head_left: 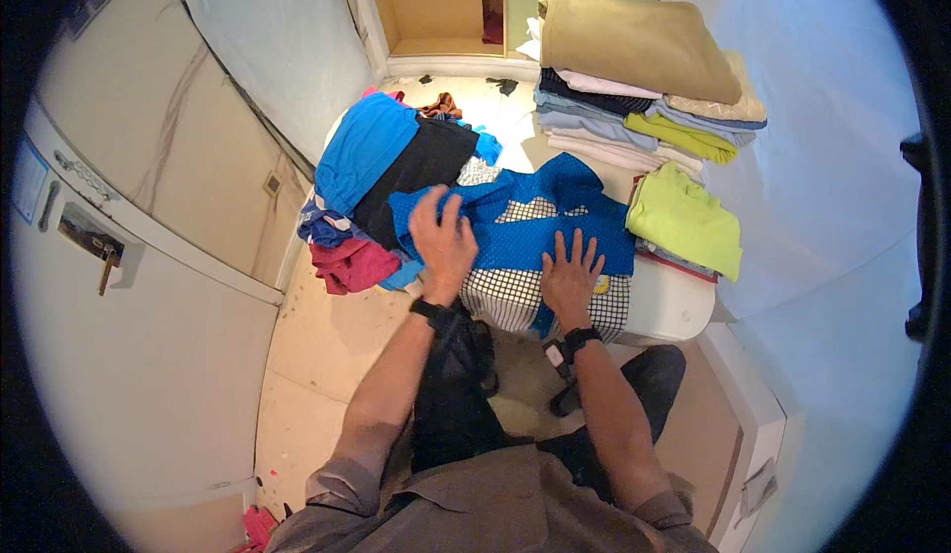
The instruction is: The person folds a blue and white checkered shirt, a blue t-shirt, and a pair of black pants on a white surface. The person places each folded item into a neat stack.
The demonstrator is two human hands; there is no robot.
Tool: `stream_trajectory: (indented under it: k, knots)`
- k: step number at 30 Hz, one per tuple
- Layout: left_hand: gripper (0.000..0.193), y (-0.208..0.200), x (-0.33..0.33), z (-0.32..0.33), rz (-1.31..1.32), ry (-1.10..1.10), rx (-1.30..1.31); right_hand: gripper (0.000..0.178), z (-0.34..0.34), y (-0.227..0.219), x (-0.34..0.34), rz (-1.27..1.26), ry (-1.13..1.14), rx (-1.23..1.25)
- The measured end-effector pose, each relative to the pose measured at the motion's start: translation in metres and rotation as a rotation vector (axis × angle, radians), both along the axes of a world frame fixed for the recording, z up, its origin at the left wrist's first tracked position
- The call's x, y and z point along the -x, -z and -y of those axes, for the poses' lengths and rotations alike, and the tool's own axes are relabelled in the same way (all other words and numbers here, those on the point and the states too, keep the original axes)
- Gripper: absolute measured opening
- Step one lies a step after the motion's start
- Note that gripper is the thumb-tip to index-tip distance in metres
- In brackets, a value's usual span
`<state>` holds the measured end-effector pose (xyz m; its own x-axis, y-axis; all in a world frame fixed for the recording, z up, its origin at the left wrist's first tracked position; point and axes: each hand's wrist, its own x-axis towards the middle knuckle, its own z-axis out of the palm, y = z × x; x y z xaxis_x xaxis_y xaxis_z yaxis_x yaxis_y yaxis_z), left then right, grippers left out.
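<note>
In front of me a blue dotted garment [495, 240] with black-and-white checked parts lies spread on a white surface. My right hand [571, 274] rests flat on it with the fingers spread, beside a small yellow patch. My left hand [442, 241] is over the garment's left part, its fingers bent and apart; whether the fingertips touch the cloth I cannot tell. Just left of that hand is a loose heap of clothes: a bright blue piece [369, 147], a black piece [416, 178] and a crimson piece [352, 267].
On the right, a folded lime-green garment [684, 221] lies on other cloth. Behind it rises a tall stack of folded clothes topped by a tan piece [634, 43]. A white door with a handle [104, 256] stands at the left. An open wooden compartment [436, 8] is at the back.
</note>
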<state>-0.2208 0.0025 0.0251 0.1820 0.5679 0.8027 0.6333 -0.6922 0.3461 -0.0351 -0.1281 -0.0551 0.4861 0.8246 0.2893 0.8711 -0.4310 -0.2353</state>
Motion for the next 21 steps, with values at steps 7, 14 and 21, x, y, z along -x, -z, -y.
stream_trajectory:
  k: [7,14,21]
  knots:
    - [0.056,-0.008,0.07,-0.036,-0.522,-0.246,0.242,0.054,-0.001,-0.002,0.0,-0.005,-0.004,-0.031]
    - [0.044,-0.061,0.07,-0.061,-0.27,-0.154,0.456,0.053,-0.001,0.003,-0.001,0.045,0.008,-0.094]
    - [0.051,-0.112,-0.022,-0.046,0.012,0.397,1.102,0.056,0.001,0.0,-0.003,0.033,0.022,-0.045]
